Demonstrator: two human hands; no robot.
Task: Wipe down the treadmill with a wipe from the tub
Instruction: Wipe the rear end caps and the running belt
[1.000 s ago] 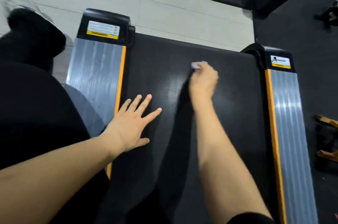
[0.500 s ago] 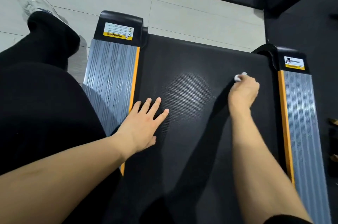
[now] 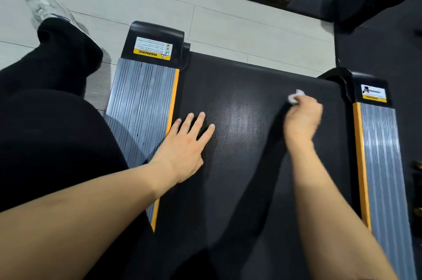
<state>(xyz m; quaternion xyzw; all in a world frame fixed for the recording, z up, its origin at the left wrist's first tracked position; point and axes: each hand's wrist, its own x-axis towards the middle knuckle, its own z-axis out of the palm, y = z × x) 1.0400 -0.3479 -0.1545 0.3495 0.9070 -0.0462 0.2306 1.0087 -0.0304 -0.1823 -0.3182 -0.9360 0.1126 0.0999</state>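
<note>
Mid-wipe: right hand (image 3: 302,120) curled round a balled white wipe (image 3: 293,98), pressing it to the treadmill belt (image 3: 239,188); left hand (image 3: 186,149) flat, fingers spread (bracing, apparently). Next, probably: sweeping toward the ribbed side rail (image 3: 383,165) just right of the wiping hand.

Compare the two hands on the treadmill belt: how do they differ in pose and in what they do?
The left hand lies flat with fingers spread and holds nothing; the right hand is curled around a white wipe. The left hand rests near the left orange-edged rail; the right hand is farther forward, near the right rail. Both rest on the black belt.
</note>
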